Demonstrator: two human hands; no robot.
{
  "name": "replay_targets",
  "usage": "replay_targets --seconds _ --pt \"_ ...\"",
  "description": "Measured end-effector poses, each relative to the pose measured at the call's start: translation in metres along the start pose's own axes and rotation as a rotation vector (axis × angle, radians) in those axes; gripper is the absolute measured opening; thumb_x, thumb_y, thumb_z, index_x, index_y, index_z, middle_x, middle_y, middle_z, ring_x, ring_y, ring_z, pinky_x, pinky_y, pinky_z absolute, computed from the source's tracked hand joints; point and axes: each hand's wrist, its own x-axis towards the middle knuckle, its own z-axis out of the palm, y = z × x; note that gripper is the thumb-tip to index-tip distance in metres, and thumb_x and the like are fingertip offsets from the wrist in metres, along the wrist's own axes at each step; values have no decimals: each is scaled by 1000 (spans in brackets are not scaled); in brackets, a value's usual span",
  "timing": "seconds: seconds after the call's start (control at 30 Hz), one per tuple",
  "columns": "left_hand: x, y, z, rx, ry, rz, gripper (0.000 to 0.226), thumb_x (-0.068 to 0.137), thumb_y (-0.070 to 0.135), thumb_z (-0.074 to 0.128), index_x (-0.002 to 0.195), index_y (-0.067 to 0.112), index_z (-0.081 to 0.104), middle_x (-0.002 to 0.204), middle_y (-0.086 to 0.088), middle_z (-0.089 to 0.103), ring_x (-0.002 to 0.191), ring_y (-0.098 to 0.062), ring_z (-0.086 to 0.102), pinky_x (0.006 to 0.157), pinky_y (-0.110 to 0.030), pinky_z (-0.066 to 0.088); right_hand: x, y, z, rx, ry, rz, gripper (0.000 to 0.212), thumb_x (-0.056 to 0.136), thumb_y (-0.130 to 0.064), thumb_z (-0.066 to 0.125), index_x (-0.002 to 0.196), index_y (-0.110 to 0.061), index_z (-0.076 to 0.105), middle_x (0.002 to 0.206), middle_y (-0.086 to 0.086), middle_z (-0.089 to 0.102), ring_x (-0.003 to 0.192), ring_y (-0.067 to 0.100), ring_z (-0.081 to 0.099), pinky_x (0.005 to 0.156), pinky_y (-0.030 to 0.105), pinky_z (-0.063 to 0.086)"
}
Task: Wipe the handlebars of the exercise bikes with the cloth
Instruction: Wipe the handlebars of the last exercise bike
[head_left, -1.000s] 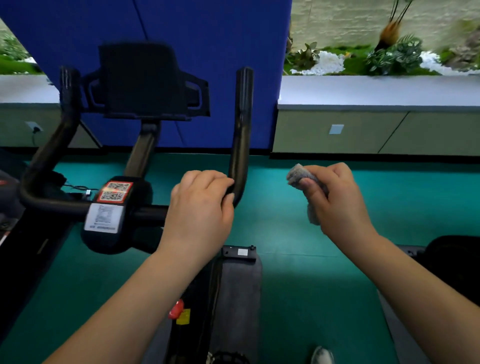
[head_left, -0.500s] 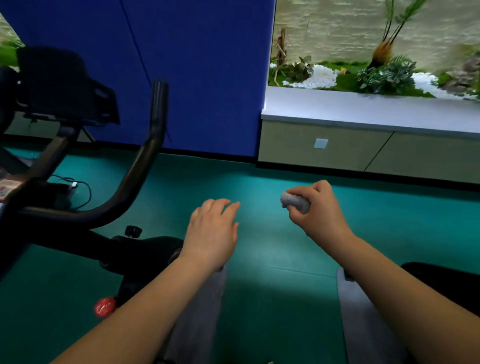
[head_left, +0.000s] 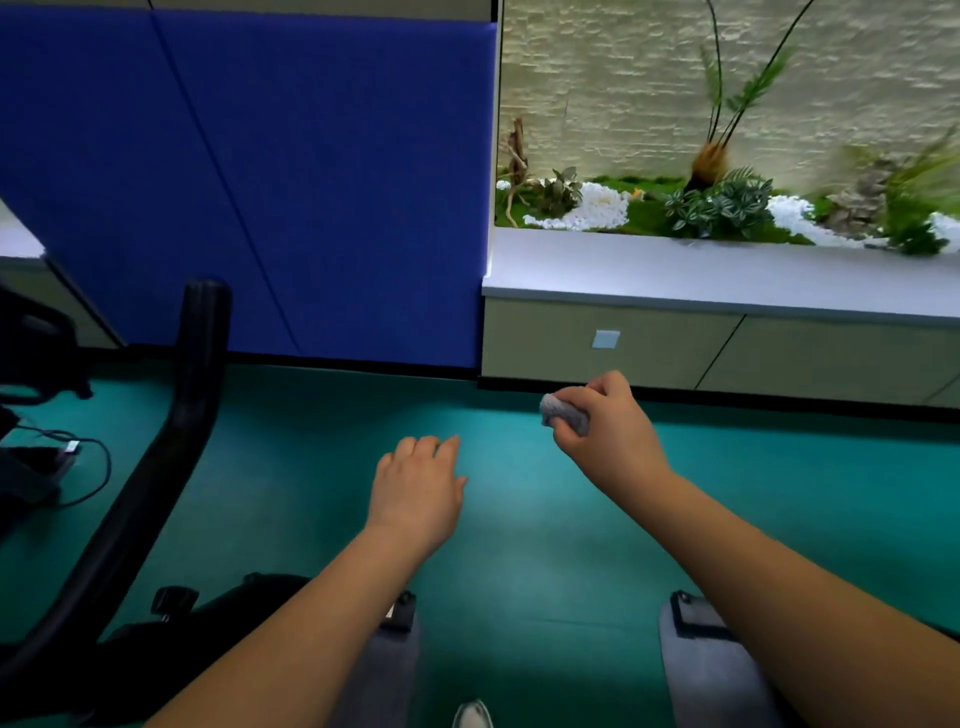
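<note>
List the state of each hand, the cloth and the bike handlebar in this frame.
left hand: open, fingers relaxed, holding nothing, over the green floor
right hand: gripping the cloth, raised ahead of the left hand
cloth: bunched up in the right hand, one end poking out
handlebar: at the far left, untouched by either hand

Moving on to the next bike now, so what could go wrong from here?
1. The cloth is bunched small in the right hand; it may wipe little unless opened out.
2. A cable loops on the floor by the bike at left; a foot could catch it.
3. The handlebar juts up near the left hand and could be bumped.
</note>
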Motion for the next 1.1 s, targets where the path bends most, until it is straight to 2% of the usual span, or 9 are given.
replay_targets --seconds 0.17,0.43,0.63,0.83,1.1 --pt "43 -3 -3 33 -33 14 53 97 43 37 145 24 28 140 3 44 126 -22 38 101 -37 33 49 13 8 -29 -12 8 28 85 -29 62 113 -26 67 96 -3 41 76 20 54 70 31 49" --pt "121 -16 -5 68 -70 -38 53 98 43 37 147 23 28 149 2 35 133 -21 31 106 -37 29 143 31 33 -39 -102 -53 20 92 -32 51 104 -21 63 94 0 47 73 21 52 65 32 45" --pt "206 -16 -3 60 -79 -138 55 99 42 37 148 23 25 151 2 32 136 -21 29 110 -39 26 248 58 53 -35 -178 -172 16 92 -30 53 100 -20 62 91 0 45 71 22 53 63 33 45" --pt "290 -18 -4 27 -86 -286 56 99 42 36 150 23 23 152 2 32 137 -21 28 112 -40 24 354 71 73 -39 -263 -334 17 92 -33 53 103 -23 60 94 -2 48 79 21 55 67 33 47" --pt "341 -54 -2 -12 -94 -478 56 99 42 37 149 24 23 152 3 33 137 -20 30 110 -39 25 449 35 126 51 -381 -479 20 90 -33 53 107 -27 61 95 -2 51 80 17 54 72 35 48"
